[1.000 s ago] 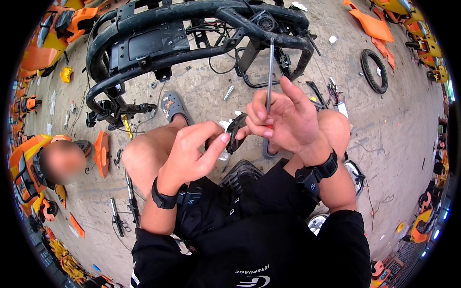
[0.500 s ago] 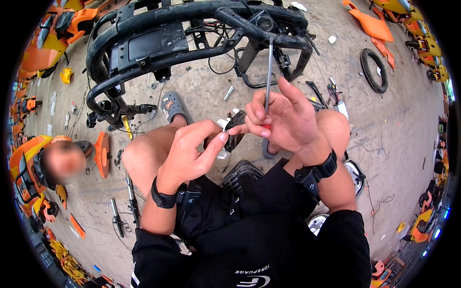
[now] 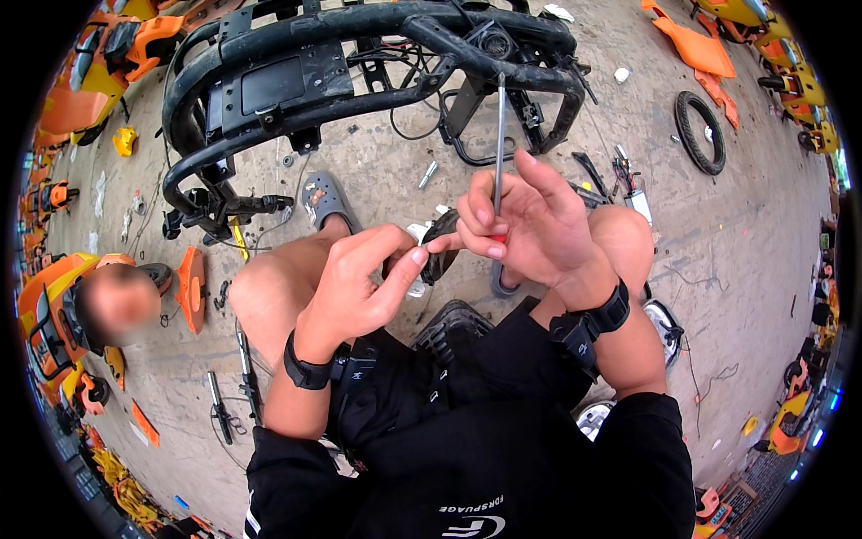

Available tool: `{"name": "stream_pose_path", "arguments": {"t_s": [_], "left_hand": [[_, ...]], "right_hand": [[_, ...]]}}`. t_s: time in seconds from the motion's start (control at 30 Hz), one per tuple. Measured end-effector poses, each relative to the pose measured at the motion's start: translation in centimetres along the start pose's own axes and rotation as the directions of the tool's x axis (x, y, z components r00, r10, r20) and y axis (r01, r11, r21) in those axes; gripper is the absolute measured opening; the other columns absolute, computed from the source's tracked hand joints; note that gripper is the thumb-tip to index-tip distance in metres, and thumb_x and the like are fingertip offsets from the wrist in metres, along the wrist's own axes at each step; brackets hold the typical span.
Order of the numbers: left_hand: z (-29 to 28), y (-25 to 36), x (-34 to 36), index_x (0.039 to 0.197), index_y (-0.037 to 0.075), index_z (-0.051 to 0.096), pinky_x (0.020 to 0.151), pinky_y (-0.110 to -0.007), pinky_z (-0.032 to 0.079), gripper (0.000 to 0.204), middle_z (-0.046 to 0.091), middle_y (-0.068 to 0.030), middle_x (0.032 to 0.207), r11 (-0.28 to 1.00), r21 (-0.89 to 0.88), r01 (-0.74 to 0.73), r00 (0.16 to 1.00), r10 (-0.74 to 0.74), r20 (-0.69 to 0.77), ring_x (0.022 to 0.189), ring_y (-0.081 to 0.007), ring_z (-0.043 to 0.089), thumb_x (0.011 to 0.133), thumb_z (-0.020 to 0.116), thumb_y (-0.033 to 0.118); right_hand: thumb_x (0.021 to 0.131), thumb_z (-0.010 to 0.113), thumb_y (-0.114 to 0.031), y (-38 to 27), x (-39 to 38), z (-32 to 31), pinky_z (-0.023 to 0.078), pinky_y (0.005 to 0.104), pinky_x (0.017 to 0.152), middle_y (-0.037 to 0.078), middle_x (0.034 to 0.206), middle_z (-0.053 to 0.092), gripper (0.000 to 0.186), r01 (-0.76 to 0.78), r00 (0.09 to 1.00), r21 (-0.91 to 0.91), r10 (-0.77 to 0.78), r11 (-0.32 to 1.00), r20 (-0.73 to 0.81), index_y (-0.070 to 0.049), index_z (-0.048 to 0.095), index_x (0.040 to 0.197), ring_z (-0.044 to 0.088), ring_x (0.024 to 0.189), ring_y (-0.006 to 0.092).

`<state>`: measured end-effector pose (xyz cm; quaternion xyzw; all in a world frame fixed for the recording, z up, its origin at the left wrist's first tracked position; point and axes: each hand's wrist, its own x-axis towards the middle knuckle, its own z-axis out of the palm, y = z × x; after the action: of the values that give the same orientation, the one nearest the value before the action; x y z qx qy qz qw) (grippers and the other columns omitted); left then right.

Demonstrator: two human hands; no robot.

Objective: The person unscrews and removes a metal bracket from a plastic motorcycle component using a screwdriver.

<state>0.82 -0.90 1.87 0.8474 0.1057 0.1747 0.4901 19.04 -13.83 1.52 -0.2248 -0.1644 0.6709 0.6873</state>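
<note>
Concrete floor (image 3: pixel 763 238): loose parts scattered. Black frame (image 3: pixel 310 54) on it, body panels absent, wiring exposed. Right hand (image 3: pixel 534 216): fingers curled around screwdriver (image 3: pixel 500 144), thumb free, one fingertip against dark round part (image 3: pixel 440 254). Left hand (image 3: pixel 359 278): thumb and forefinger pinched on that part, above the floor between the knees. Judged mid-handling: part not set down, screwdriver shaft not engaged with it; remaining work cannot be told.

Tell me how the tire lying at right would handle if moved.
Lying flat, the tire would probably slide rather than roll. Its open middle suggests it may flex when lifted. Its round outline suggests rolling if stood up.
</note>
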Motion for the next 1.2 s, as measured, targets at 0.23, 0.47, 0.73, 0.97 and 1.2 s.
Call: {"name": "stream_pose_path", "arguments": {"t_s": [0.23, 0.47, 0.73, 0.97, 1.2], "left_hand": [[-0.13, 0.41, 0.03, 0.080, -0.002, 0.060, 0.056, -0.031, 0.042, 0.013, 0.058, -0.0106, 0.067, 0.999, -0.004, 0.048, 0.999, -0.048, 0.021, 0.059, -0.0211, 0.054, 0.088, 0.063, 0.007], [-0.22, 0.50, -0.02, 0.079, -0.002, 0.061, 0.059, -0.031, 0.043, 0.012, 0.060, -0.0100, 0.068, 0.997, 0.009, 0.070, 0.997, -0.071, 0.034, 0.062, -0.0213, 0.054, 0.087, 0.064, 0.007], [-0.38, 0.36, 0.06, 0.080, -0.001, 0.059, 0.054, -0.031, 0.042, 0.013, 0.056, -0.0103, 0.065, 0.999, -0.003, 0.054, 0.998, -0.054, -0.008, 0.057, -0.0206, 0.054, 0.089, 0.063, 0.007], [-0.34, 0.16, -0.07, 0.080, -0.001, 0.059, 0.053, -0.031, 0.042, 0.012, 0.057, -0.0102, 0.066, 0.999, 0.003, 0.040, 0.999, -0.040, -0.012, 0.056, -0.0197, 0.054, 0.089, 0.063, 0.006], [-0.33, 0.11, -0.05, 0.081, -0.002, 0.059, 0.054, -0.030, 0.042, 0.012, 0.056, -0.0103, 0.067, 0.999, -0.001, 0.039, 0.999, -0.039, 0.005, 0.057, -0.0194, 0.054, 0.089, 0.063, 0.006]], "right_hand": [[0.099, 0.034, -0.053, -0.01, -0.03, -0.01, 0.041, 0.0520, 0.101, -0.003, 0.061, 0.033, 0.058, -0.005, 1.000, -0.038, 0.005, 0.999, -0.010, -0.004, 0.058, 0.080, 0.044, 0.055, 0.0131], [0.099, 0.035, -0.052, -0.10, -0.10, 0.18, 0.042, 0.0497, 0.099, -0.003, 0.060, 0.032, 0.057, -0.012, 1.000, -0.066, 0.012, 0.998, -0.010, -0.004, 0.058, 0.080, 0.043, 0.054, 0.0131], [0.100, 0.025, -0.055, -0.30, -0.30, 0.29, 0.041, 0.0480, 0.095, -0.002, 0.064, 0.032, 0.061, -0.037, 0.999, -0.148, 0.038, 0.988, 0.008, -0.005, 0.051, 0.078, 0.042, 0.055, 0.0133], [0.100, 0.023, -0.053, -0.11, -0.09, 0.18, 0.039, 0.0512, 0.100, -0.002, 0.063, 0.032, 0.060, -0.012, 1.000, -0.115, 0.012, 0.993, 0.000, -0.006, 0.053, 0.079, 0.043, 0.057, 0.0134], [0.100, 0.023, -0.053, -0.03, -0.10, -0.01, 0.037, 0.0522, 0.102, -0.002, 0.063, 0.033, 0.059, -0.011, 1.000, -0.102, 0.012, 0.995, 0.007, -0.007, 0.054, 0.080, 0.044, 0.057, 0.0132]]}}
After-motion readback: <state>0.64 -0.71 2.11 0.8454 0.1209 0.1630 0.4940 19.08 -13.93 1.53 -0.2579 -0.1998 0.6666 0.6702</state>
